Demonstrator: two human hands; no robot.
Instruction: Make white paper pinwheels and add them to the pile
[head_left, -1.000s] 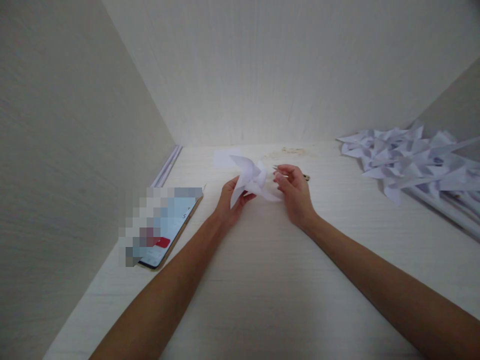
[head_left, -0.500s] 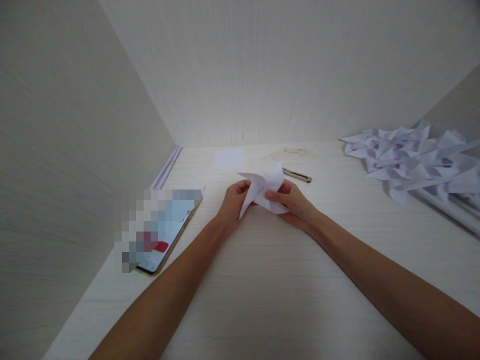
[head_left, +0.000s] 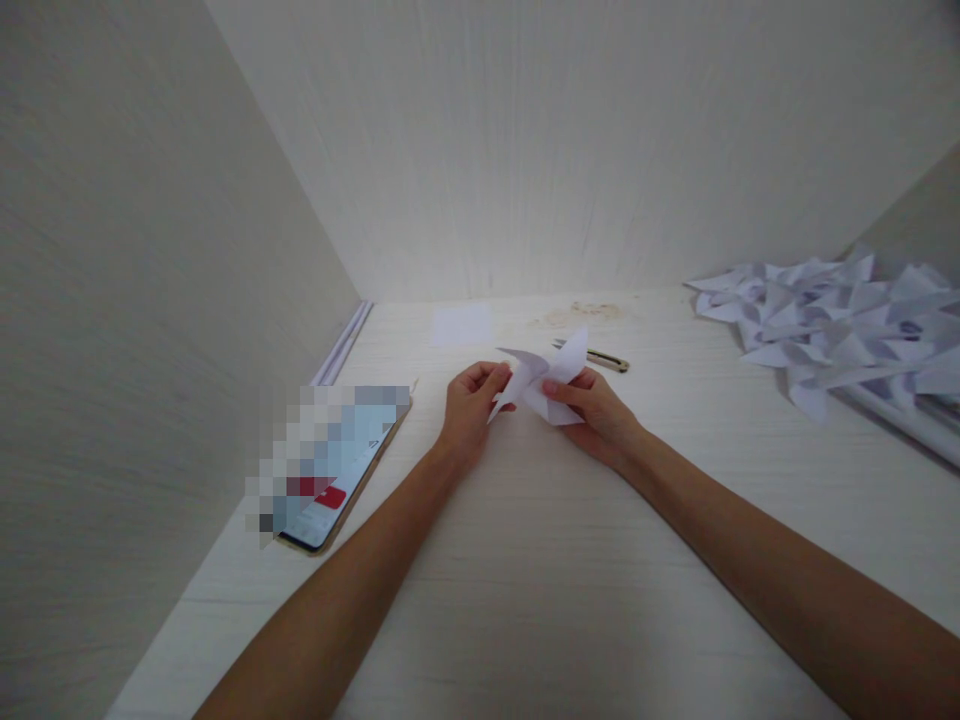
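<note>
A white paper pinwheel (head_left: 534, 383) with curved, pointed blades is held up just above the table. My right hand (head_left: 592, 405) grips it from the right, thumb pressed near the centre and fingers behind the paper. At its left side, my left hand (head_left: 474, 400) is closed with thumb and fingertips at a blade's edge; some of those fingers are hidden behind the paper. Just beyond the pinwheel lies a utility knife (head_left: 609, 361) with its blade out, partly covered by a paper tip.
A flat white paper sheet (head_left: 462, 325) lies near the back wall. Several finished pinwheels (head_left: 832, 320) are heaped at the right on white paper rolls (head_left: 900, 425). A phone (head_left: 352, 465), partly blurred, leans at the left, near thin white rods (head_left: 343, 343). Walls enclose the table.
My left thumb has come round to the front of the left blade, and the hand has shifted slightly outward. The pinwheel has turned a little; my right hand keeps its hold.
</note>
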